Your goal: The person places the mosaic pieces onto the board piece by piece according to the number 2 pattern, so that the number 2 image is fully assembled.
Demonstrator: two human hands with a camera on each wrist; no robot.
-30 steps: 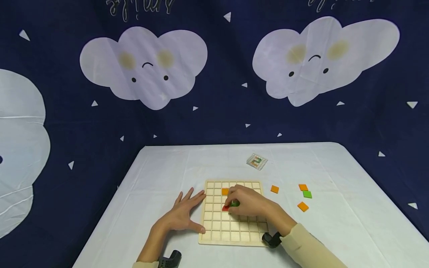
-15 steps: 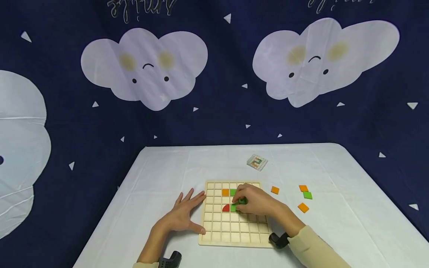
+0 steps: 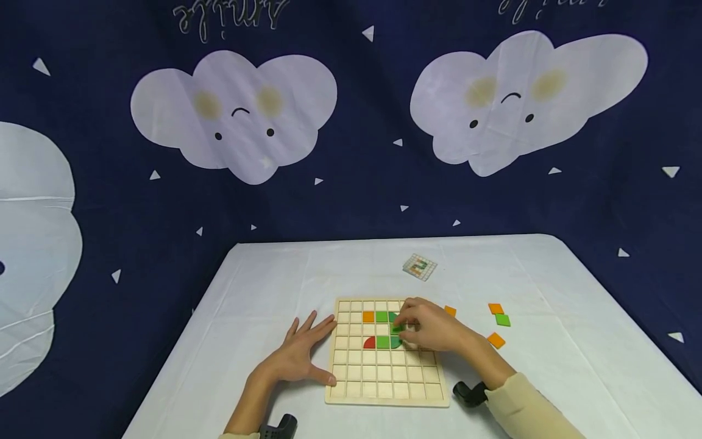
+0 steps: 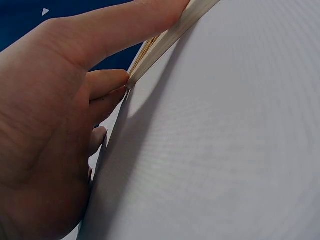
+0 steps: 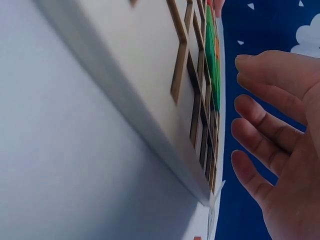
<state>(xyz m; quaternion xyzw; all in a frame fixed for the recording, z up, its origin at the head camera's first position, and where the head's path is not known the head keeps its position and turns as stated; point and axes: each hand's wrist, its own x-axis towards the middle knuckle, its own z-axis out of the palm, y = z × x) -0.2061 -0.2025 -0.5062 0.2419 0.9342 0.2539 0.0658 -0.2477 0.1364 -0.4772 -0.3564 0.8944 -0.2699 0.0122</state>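
Note:
A wooden grid board (image 3: 369, 388) lies on the table between my hands. Its upper tile row has an orange tile (image 3: 368, 317), a green square tile (image 3: 381, 317) and a dark green tile partly behind my fingers. Below sit a red quarter-round tile (image 3: 370, 342), a green square tile (image 3: 382, 342) and a dark green rounded tile (image 3: 396, 342). Another green tile (image 3: 395, 329) links the rows on the right. My right hand (image 3: 433, 326) hovers by it, fingers loosely bent with nothing between them in the right wrist view. My left hand (image 3: 298, 353) rests spread, thumb and fingertips touching the board's left edge.
Right of the board lie orange tiles (image 3: 496, 340) (image 3: 495, 308) and a green tile (image 3: 502, 320), with one more orange tile (image 3: 450, 311) partly behind the right hand. A small stack of pattern cards (image 3: 420, 267) lies behind the board. A dark cloud-print curtain (image 3: 362, 207) stands behind the table.
My right hand has moved right across the tiles, uncovering the green square tiles and the dark green rounded tile beside the red one. The left hand stays at the board's edge.

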